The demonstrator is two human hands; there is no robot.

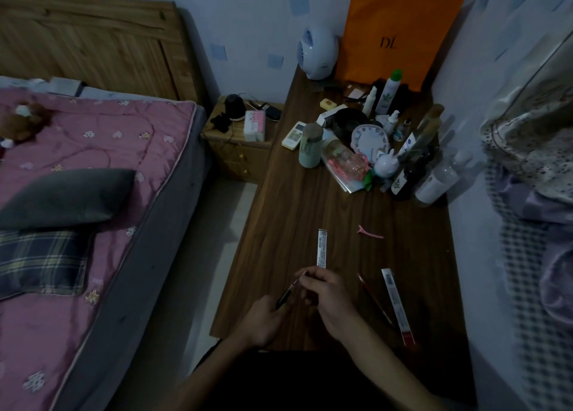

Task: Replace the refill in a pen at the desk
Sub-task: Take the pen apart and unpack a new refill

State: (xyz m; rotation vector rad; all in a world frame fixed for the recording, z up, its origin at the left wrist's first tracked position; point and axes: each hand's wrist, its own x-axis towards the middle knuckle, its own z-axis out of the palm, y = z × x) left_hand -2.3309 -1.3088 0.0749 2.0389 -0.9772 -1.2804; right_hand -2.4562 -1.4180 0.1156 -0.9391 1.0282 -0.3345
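Over the near end of the dark wooden desk point(310, 212), my left hand point(263, 320) grips the dark barrel of a pen point(286, 296) that slants up to the right. My right hand point(325, 293) pinches the thin upper end of that pen near its tip. A white refill packet point(322, 248) lies just beyond my hands. To the right lie a thin red refill point(373, 299) and a second long white packet with a red end point(397, 307). The dim light hides whether a refill sits inside the barrel.
A pink hair clip point(369, 232) lies mid-desk. Bottles, a small clock, a remote and jars crowd the desk's far right half, with an orange bag point(400, 29) and a white fan behind. A bed with a pink quilt is at left, a nightstand between.
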